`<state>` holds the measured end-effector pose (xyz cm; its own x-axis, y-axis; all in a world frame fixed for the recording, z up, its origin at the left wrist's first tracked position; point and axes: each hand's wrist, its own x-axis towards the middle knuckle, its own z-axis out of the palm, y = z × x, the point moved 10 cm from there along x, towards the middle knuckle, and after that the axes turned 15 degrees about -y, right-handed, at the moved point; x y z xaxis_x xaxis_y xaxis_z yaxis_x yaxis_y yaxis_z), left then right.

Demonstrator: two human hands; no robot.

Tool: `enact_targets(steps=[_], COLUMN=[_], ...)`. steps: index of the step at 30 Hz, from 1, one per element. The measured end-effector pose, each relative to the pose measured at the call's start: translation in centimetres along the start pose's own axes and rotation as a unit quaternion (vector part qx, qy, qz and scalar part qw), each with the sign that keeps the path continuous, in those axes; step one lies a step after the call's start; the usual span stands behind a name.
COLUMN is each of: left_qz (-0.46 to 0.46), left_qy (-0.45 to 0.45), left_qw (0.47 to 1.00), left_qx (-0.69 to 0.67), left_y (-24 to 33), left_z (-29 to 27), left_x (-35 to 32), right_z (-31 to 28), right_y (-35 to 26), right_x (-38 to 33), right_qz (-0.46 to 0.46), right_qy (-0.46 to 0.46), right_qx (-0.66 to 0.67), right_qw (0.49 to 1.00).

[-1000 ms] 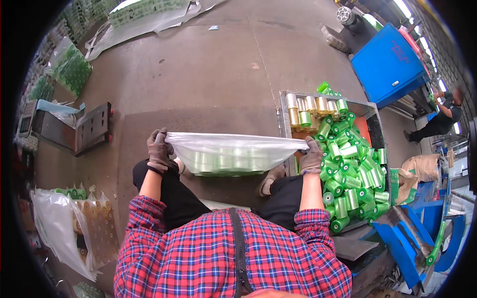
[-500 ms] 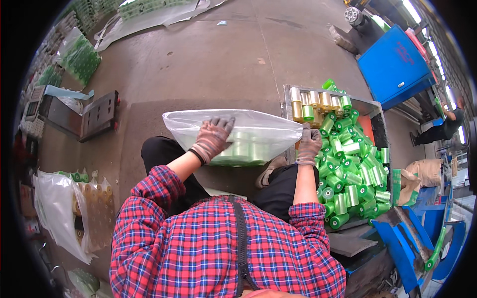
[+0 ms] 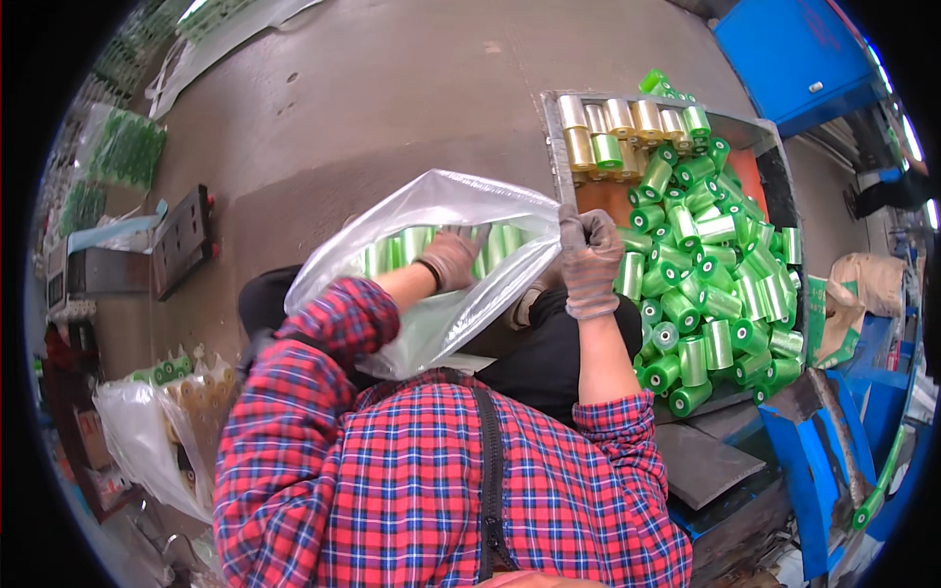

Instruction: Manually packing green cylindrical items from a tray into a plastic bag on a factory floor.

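Note:
A clear plastic bag (image 3: 431, 328) lies across my lap with its mouth spread wide. Inside it stand several green film rolls (image 3: 502, 240) side by side. Gloved, my left hand (image 3: 454, 257) reaches through the mouth and rests on the rolls, its fingers stretched out. The bag's right corner is pinched in my right hand (image 3: 591, 257), also gloved, which holds the edge up. Just right of that hand is a grey bin (image 3: 561, 157) heaped with loose green rolls (image 3: 694, 358); yellowish rolls (image 3: 578, 149) stand in rows at its far left corner.
Beyond the bin stands a blue cabinet (image 3: 794, 59). At left are a dark open case (image 3: 184, 245) and another plastic bag (image 3: 147, 426) beside wrapped rolls. A brown sack (image 3: 870, 282) and blue metal parts (image 3: 799, 480) lie at right. A person stands at the far right edge.
The bag's mouth has been opened wide. My left hand has gone from the bag's outside to the rolls inside. My right hand still grips the corner. The view has shifted.

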<state>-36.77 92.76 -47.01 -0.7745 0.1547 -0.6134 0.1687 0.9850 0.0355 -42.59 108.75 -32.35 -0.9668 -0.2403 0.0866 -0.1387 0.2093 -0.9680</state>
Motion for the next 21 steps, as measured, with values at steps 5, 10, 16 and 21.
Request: enact_targets(steps=[5, 10, 16, 21], left_qz=[-0.047, -0.018, 0.018, 0.067], left_qy=[0.053, -0.035, -0.007, -0.071], left_qw=[0.997, 0.987, 0.999, 0.995], left_qx=[0.015, -0.156, -0.032, 0.004], left_y=[0.7, -0.8, 0.1, 1.1], left_z=[3.9, 3.1, 2.8, 3.1], left_x=[4.9, 3.8, 1.3, -5.8], right_z=[-0.3, -0.1, -0.9, 13.2], right_y=[0.8, 0.2, -3.5, -10.3], right_x=[0.1, 0.9, 0.8, -3.6], right_qz=[-0.009, -0.001, -0.193, -0.314], right_qy=[0.002, -0.009, 0.039, -0.184], right_qx=[0.047, 0.035, -0.132, -0.417], right_qw=[0.999, 0.999, 0.972, 0.833])
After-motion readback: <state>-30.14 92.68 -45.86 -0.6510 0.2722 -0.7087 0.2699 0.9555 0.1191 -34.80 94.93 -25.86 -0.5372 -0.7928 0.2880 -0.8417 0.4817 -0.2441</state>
